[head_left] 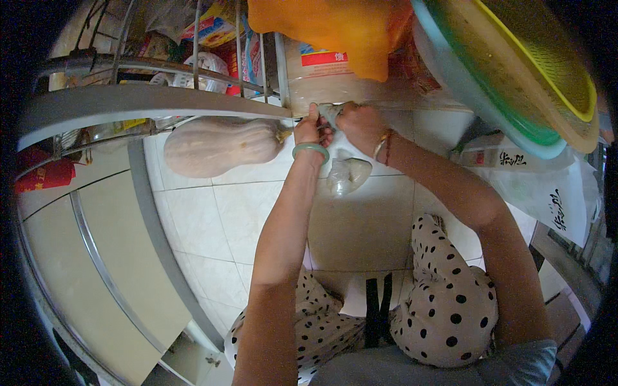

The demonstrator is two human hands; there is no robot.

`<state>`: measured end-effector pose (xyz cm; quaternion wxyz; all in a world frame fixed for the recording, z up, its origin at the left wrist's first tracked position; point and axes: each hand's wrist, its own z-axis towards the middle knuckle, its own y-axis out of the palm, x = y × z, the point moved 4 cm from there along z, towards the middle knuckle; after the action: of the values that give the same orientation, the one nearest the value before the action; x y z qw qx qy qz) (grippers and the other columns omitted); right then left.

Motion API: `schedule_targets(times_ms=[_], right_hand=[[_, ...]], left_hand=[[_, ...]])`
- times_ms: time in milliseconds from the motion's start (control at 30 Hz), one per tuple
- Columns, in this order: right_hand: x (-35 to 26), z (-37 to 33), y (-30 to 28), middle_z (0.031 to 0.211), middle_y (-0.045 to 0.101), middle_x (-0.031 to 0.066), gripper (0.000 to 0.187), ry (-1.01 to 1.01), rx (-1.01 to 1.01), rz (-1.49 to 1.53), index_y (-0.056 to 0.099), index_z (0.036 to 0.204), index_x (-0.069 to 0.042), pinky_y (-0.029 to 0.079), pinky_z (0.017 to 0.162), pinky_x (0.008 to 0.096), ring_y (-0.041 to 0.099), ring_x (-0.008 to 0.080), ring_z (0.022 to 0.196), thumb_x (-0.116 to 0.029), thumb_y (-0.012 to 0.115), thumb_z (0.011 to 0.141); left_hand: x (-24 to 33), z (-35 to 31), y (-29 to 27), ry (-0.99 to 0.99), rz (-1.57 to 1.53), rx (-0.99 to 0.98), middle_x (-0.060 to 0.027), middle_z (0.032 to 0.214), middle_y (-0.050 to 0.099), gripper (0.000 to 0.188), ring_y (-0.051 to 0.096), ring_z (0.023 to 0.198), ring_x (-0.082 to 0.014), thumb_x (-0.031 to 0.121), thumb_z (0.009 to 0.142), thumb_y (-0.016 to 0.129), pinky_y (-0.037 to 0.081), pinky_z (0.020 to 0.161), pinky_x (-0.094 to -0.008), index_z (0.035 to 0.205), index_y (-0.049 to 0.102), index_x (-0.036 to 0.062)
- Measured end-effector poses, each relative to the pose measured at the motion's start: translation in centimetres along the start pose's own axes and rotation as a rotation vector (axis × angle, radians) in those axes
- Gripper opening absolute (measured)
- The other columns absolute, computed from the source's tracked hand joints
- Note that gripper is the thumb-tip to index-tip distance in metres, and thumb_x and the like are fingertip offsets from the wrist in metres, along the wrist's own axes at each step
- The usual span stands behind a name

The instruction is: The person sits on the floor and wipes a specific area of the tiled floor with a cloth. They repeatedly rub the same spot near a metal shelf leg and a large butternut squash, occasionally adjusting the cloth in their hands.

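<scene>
My left hand, with a pale green bangle at the wrist, is closed around one side of a thin grey-green plastic bag. From the other side my right hand grips the same bag, its fingers curled in. What the bag contains, I cannot make out. Just below my hands, a small clear plastic bag with something pale inside rests on the floor tiles. A large tan butternut squash lies on its side to the left of my left hand, its stem end toward it.
Beyond my hands stands a cardboard box under an orange cloth or bag. A metal rack with packages reaches in at upper left. Stacked basins lean at upper right above a white plastic bag. Beige cabinet doors line the left.
</scene>
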<state>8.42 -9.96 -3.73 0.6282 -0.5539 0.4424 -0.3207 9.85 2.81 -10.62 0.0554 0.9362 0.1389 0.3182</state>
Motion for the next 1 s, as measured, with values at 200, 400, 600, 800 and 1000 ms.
schedule_targets(times_ms=[200, 400, 600, 800, 1000], right_hand=[[1.7, -2.0, -2.1, 0.074, 0.058, 0.0159, 0.009, 0.028, -0.01, 0.081, 0.063, 0.073, -0.005, 0.051, 0.062, 0.0413, 0.063, 0.0316, 0.071, -0.008, 0.055, 0.069], [0.0, -0.8, -1.4, 0.076, 0.059, 0.0173, 0.009, 0.012, 0.037, 0.116, 0.063, 0.071, -0.004, 0.051, 0.062, 0.0413, 0.062, 0.0323, 0.071, -0.007, 0.054, 0.069], [2.8, -2.8, -0.8, 0.076, 0.059, 0.0191, 0.009, 0.027, 0.075, 0.139, 0.062, 0.071, -0.002, 0.051, 0.061, 0.0415, 0.062, 0.0325, 0.071, -0.006, 0.054, 0.069], [4.8, -5.1, -1.0, 0.075, 0.061, 0.0161, 0.01, 0.174, -0.025, 0.049, 0.062, 0.072, -0.002, 0.051, 0.06, 0.0418, 0.062, 0.0318, 0.069, -0.007, 0.053, 0.07], [1.4, -2.8, -1.2, 0.07, 0.062, 0.017, 0.012, 0.079, 0.053, 0.096, 0.064, 0.075, -0.004, 0.052, 0.06, 0.0413, 0.064, 0.0308, 0.066, -0.011, 0.055, 0.07]], left_hand=[[-0.1, -0.5, -0.2, 0.102, -0.016, 0.06, -0.0022, 0.055, 0.049, 0.042, 0.042, 0.039, -0.0135, 0.046, 0.082, 0.061, 0.029, 0.031, -0.0269, 0.067, 0.047, 0.0089], [-0.6, -0.3, 0.6, 0.11, -0.063, 0.075, -0.0025, 0.054, 0.048, 0.043, 0.043, 0.039, -0.0136, 0.047, 0.082, 0.06, 0.028, 0.03, -0.0272, 0.067, 0.046, 0.0091], [0.0, -0.5, 0.8, 0.096, -0.03, 0.116, -0.0025, 0.053, 0.046, 0.044, 0.043, 0.039, -0.0137, 0.047, 0.083, 0.059, 0.029, 0.03, -0.0269, 0.067, 0.046, 0.0086], [-0.4, -2.4, 1.3, 0.049, -0.015, 0.139, -0.0027, 0.056, 0.048, 0.045, 0.043, 0.039, -0.0131, 0.049, 0.082, 0.059, 0.032, 0.032, -0.0263, 0.07, 0.046, 0.0078], [0.0, -2.3, 2.3, 0.1, 0.064, 0.105, -0.0034, 0.059, 0.049, 0.041, 0.043, 0.04, -0.0135, 0.044, 0.083, 0.061, 0.032, 0.032, -0.0271, 0.07, 0.045, 0.0076]])
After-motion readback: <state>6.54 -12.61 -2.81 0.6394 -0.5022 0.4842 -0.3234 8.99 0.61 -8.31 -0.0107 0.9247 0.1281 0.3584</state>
